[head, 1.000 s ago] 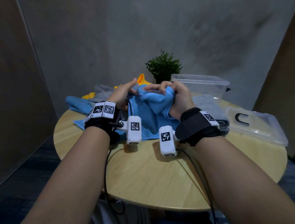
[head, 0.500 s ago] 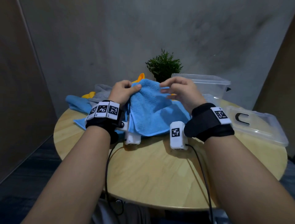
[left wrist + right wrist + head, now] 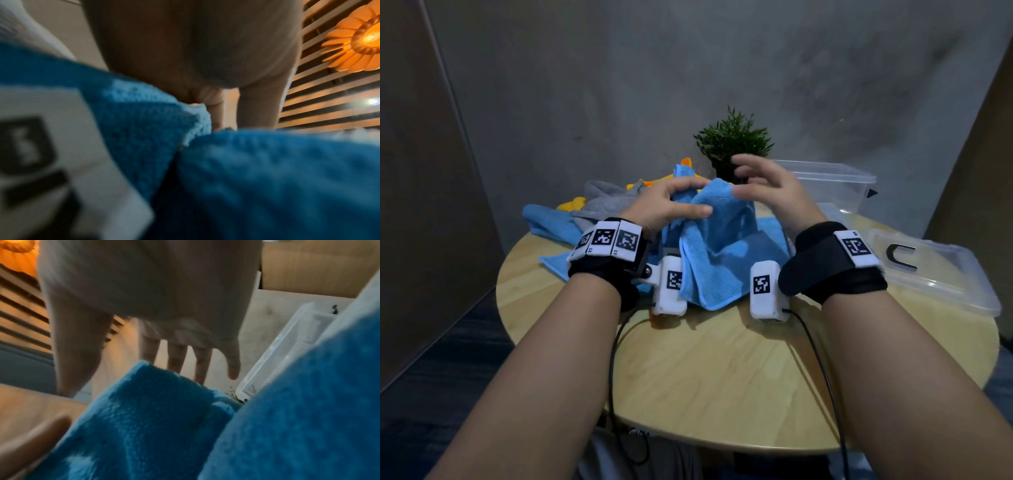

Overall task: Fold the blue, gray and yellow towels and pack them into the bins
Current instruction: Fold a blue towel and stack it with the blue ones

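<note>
A blue towel hangs in loose folds over the round wooden table, bunched at its top edge in my left hand. In the left wrist view my curled fingers pinch the blue towel. My right hand hovers just right of that bunch with its fingers spread and holds nothing. In the right wrist view its straight fingers stand above the blue towel. A clear bin stands at the back right.
Behind my left hand lie a second blue towel, a gray towel and a yellow towel in a heap. A small green plant stands at the back, and a clear lid lies at the right edge.
My right hand has let go of the blue towel and opened above it. My left hand has gathered the towel's top edge, which now hangs from that hand alone.
</note>
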Motion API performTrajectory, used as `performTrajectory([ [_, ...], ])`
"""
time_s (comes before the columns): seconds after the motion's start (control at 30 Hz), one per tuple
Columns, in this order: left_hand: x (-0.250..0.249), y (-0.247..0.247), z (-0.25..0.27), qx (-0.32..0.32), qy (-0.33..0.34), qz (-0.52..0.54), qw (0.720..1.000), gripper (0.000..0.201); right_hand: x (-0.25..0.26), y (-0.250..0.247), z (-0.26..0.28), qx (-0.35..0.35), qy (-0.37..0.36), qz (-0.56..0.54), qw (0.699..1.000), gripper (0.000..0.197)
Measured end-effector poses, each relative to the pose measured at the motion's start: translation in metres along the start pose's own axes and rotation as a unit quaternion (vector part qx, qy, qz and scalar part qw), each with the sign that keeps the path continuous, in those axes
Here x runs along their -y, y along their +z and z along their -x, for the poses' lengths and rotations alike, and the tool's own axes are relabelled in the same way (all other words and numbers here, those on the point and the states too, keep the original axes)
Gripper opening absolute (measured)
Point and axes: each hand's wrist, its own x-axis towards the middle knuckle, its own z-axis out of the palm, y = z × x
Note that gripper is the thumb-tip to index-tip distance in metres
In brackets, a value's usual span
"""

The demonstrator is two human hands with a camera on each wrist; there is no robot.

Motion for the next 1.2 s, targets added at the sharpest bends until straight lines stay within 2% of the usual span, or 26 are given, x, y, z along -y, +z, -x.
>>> performTrajectory([
  [0.07,-0.003,0.003,0.001,-0.043,0.019,0.016,0.999,0.012,0.001,0.007,-0.001,0.035,-0.012,0.074,0.997,0.031],
  [0.13,-0.002,0.003,-0.004,-0.110,0.035,0.026,0.993,0.016,-0.001,0.007,-0.002,0.018,-0.032,0.072,0.997,0.022],
  [0.23,-0.001,0.000,-0.006,-0.146,0.026,0.021,0.989,0.018,0.002,-0.001,-0.001,-0.011,-0.055,-0.001,0.998,0.042],
  [0.33,-0.002,0.004,-0.005,-0.116,0.022,0.000,0.993,0.021,0.004,-0.003,-0.001,-0.021,-0.070,-0.045,0.996,0.047],
  [0.47,-0.005,0.011,-0.003,-0.072,0.045,-0.009,0.996,0.018,0.010,0.006,0.000,-0.035,-0.095,-0.066,0.993,0.032],
  [0.57,-0.009,0.016,-0.002,-0.054,0.069,-0.003,0.996,0.005,0.015,0.010,0.000,0.004,-0.103,-0.052,0.993,0.033],
  [0.67,-0.009,0.016,-0.003,-0.068,0.068,0.022,0.995,0.020,0.013,0.011,-0.001,0.025,-0.086,-0.026,0.996,0.041],
  [0.7,-0.009,0.015,-0.002,-0.064,0.068,0.016,0.996,0.019,0.012,0.010,-0.001,0.017,-0.076,-0.020,0.997,0.040],
  [0.77,-0.010,0.013,-0.001,-0.049,0.066,-0.014,0.997,0.019,0.011,0.008,-0.002,0.005,-0.062,-0.007,0.998,0.033],
  [0.83,-0.009,0.011,-0.001,-0.045,0.052,-0.029,0.997,0.021,0.010,0.006,-0.001,0.020,-0.052,-0.003,0.998,0.023],
  [0.93,-0.008,0.011,-0.003,-0.061,0.057,-0.034,0.996,0.020,0.010,0.005,0.002,0.057,-0.042,-0.011,0.997,0.015],
  [1.03,-0.005,0.010,-0.005,-0.087,0.084,-0.084,0.989,0.028,0.013,0.009,0.005,0.077,-0.045,-0.013,0.996,0.014],
  [1.2,-0.002,0.008,-0.009,-0.106,0.126,-0.133,0.978,0.012,0.012,0.010,0.005,0.073,-0.035,0.002,0.997,0.016],
])
